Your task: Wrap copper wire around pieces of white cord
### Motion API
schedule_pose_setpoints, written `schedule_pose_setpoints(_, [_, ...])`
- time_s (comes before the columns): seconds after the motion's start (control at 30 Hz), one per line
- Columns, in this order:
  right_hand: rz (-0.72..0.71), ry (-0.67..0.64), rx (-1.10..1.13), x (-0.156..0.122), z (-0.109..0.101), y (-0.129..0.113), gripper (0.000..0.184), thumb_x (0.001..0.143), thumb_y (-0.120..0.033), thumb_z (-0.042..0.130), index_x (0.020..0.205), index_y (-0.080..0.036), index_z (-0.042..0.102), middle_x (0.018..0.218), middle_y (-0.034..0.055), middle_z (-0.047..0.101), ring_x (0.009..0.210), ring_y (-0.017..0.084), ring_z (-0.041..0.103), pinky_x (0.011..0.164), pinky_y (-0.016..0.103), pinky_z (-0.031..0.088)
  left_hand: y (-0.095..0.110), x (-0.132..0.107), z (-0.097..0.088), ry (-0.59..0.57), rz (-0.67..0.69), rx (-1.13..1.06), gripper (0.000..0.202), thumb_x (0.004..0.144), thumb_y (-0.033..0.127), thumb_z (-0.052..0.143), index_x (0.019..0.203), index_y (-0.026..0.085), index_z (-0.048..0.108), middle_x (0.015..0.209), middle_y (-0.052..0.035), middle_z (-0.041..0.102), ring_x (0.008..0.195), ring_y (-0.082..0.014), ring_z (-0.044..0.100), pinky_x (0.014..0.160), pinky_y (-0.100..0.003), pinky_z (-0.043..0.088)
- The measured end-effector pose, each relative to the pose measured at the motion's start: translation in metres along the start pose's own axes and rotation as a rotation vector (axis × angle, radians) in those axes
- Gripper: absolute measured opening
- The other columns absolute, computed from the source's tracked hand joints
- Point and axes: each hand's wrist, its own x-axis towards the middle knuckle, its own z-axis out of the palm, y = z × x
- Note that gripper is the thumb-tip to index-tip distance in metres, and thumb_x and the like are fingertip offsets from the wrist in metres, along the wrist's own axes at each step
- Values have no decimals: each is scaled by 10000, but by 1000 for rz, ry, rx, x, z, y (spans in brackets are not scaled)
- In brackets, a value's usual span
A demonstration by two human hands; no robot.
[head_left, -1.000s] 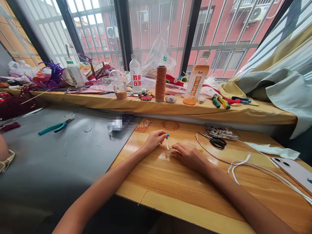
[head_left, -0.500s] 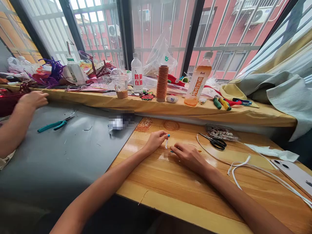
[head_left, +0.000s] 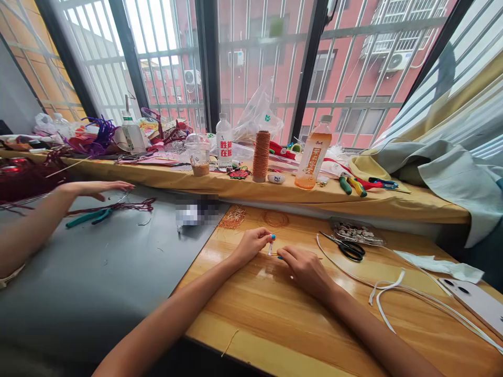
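My left hand point(head_left: 253, 247) is closed in a pinch on a short, narrow white strip point(head_left: 270, 250), which hangs down below the blue-nailed fingertips. Just right of it, my right hand point(head_left: 305, 267) lies low over the wooden table with its fingers closed on a thin orange-yellow strand or stick point(head_left: 274, 255). The strand's tip touches or nearly touches the strip's lower end; which of the two cannot be made out. Beyond the hands lie a loose coil of orange thread point(head_left: 275, 219) and a bundle of short orange and white thread pieces point(head_left: 233, 218).
Black scissors point(head_left: 351, 250), a clear tray of small beads point(head_left: 356, 231), long white cords point(head_left: 428, 302) and a phone point(head_left: 477, 301) lie on the right. Bottles and a thread spool point(head_left: 261, 157) line the ledge. Another person's hand point(head_left: 92, 189) reaches over teal pliers point(head_left: 89, 217) at left.
The view has tilted up slightly. My hands keep their hold with little motion. The other person's hand has moved right over the grey surface, where dark red cords now lie by the pliers.
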Motion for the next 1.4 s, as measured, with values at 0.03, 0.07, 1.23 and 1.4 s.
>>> schedule_pose_setpoints(0.03, [4,-16,15,0,0,0,205,821,-142,338,872,-158,535,797,67,594,680,143,540,559,233,388,0,0,0,-5,10,-7,278,729,362,462,689,116,584,494,34,418,465,-62,318,449,-176,254])
schedule_pose_setpoints(0.07, [4,-24,29,-1,1,0,208,828,-159,333,876,-159,535,791,68,593,669,141,543,545,230,387,-1,0,0,-7,18,-11,278,726,364,466,691,116,585,510,29,435,477,-64,329,457,-176,261])
schedule_pose_setpoints(1.23, [38,29,-86,2,0,2,189,791,-125,385,920,-159,518,829,65,590,690,169,528,613,274,375,-4,1,0,-41,-52,-150,329,688,435,501,675,112,559,466,52,363,428,-47,270,416,-182,197])
schedule_pose_setpoints(1.4, [80,-10,-44,2,4,2,178,825,-202,372,947,-167,496,816,52,566,665,141,528,577,236,372,-3,1,0,-41,-45,-146,320,695,420,497,680,106,559,459,56,350,423,-43,266,410,-177,195])
